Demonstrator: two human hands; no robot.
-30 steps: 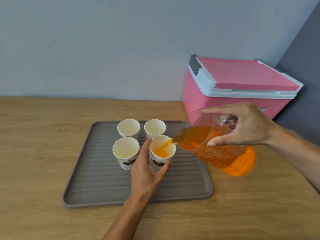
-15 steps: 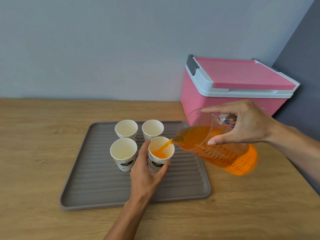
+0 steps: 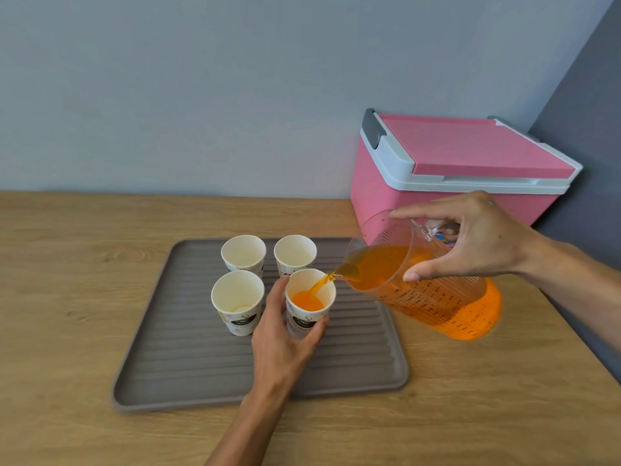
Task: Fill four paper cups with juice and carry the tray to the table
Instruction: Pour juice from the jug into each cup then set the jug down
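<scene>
Head view: near-right paper cup (image 3: 311, 306), on grey ridged tray (image 3: 201, 381), part-filled with orange juice (image 3: 307, 302). Left hand (image 3: 285, 344) wrapped around its side. Three more cups on tray: near-left (image 3: 238, 302), far-left (image 3: 243, 253), far-right (image 3: 295, 254), no juice visible inside. Right hand (image 3: 477, 240) grips clear measuring jug (image 3: 426, 284), tilted, spout over held cup, stream running. Tray on wooden worktop (image 3: 67, 297). Pink cooler box (image 3: 453, 169) behind, lid closed.
</scene>
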